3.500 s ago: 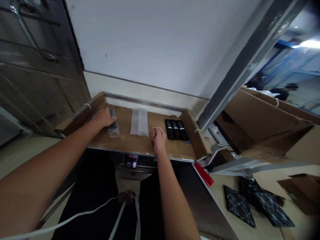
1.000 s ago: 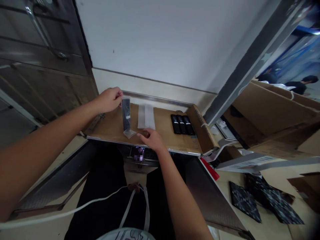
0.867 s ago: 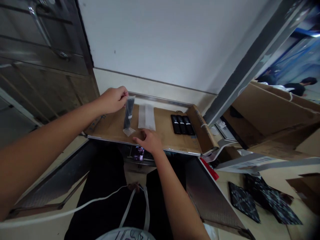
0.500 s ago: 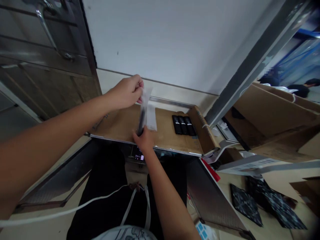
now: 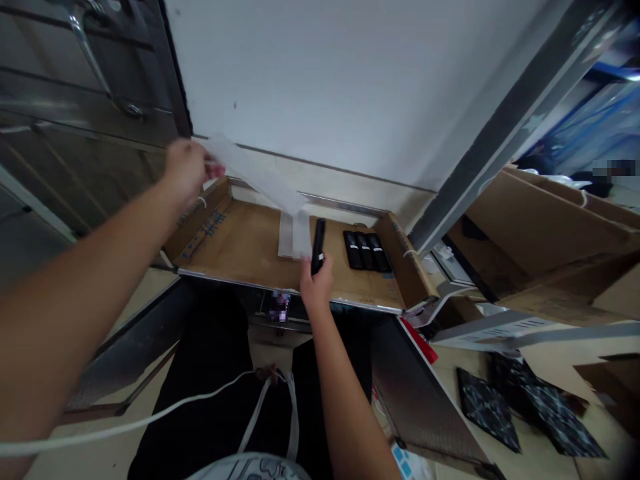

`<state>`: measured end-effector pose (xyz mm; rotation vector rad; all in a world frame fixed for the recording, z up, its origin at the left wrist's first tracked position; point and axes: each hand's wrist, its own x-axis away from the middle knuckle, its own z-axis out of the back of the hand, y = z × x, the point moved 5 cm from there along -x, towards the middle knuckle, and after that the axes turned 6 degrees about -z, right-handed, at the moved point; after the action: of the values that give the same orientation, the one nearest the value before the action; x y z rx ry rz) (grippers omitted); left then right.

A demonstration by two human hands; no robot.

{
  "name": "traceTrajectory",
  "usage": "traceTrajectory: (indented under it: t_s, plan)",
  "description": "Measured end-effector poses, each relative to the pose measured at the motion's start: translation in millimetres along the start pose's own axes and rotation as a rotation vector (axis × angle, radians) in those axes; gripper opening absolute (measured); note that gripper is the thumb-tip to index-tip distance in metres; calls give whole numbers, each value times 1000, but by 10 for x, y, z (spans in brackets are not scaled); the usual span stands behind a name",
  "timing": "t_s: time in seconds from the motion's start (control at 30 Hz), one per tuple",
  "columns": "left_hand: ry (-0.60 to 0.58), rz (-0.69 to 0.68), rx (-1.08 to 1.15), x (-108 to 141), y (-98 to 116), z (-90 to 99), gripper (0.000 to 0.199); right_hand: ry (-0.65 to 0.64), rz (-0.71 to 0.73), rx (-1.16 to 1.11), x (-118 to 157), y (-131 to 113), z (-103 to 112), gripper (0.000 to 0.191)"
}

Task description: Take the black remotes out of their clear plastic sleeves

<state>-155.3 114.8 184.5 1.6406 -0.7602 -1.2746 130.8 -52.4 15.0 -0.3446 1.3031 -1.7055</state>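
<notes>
My left hand (image 5: 193,170), somewhat blurred, pinches one end of a translucent plastic sleeve (image 5: 255,177) above the back left of the cardboard tray (image 5: 240,230). The sleeve slants down to the right, its lower end over more flat pale sleeves (image 5: 294,237) on the cardboard. In my right hand (image 5: 317,280), near the tray's front edge, is a slim black object (image 5: 319,240) with a small white label, pointing upward. Three similar black pieces (image 5: 366,251) with white labels lie side by side at the tray's right end.
A raised cardboard flap (image 5: 406,260) bounds the tray's right side. Under the front edge a phone (image 5: 279,307) shows a lit screen. A large open carton (image 5: 560,233) stands at right, near a grey metal post (image 5: 500,127). White cord crosses my lap.
My left hand has moved left, drawing the sleeve off the black object. My right hand has shifted right with that object, now uncovered.
</notes>
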Motion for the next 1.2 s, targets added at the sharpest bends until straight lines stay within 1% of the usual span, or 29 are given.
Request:
traceTrajectory:
  t_s: [0.07,0.13,0.17,0.2,0.27,0.33,0.4,0.5,0.6,0.7,0.77,0.9,1.07,1.2]
  plan:
    - [-18,224,-32,262,-626,-10,11,82,15,67,-96,74,120,61]
    - [18,362,-74,541,-1143,-12,11,131,60,197,-192,132,192,65]
    - [35,373,-82,645,-1321,-17,11,132,85,270,-237,156,204,65]
    - [44,371,-79,721,-1451,-25,11,118,109,340,-279,179,201,65]
    - [37,340,-46,779,-1583,-47,12,80,143,464,-359,220,169,64]
    - [31,326,-11,755,-1613,-49,12,61,154,569,-446,249,122,63]
    - [30,330,6,708,-1612,-35,11,72,123,650,-544,268,78,62]
    - [11,312,-8,672,-1609,-21,10,99,63,733,-670,267,20,60]
    - [4,298,-8,691,-1623,-25,12,135,48,781,-721,246,-9,54]
    - [3,295,4,717,-1623,-33,13,181,43,779,-712,248,6,49]
    - [-2,291,-2,726,-1614,-33,13,195,37,780,-700,264,24,49]
    - [-6,298,17,741,-1610,-25,14,156,64,804,-694,282,38,47]
    - [-14,282,29,751,-1606,-34,14,123,81,760,-695,305,58,43]
    - [17,273,82,748,-1613,-38,15,115,93,718,-694,333,66,42]
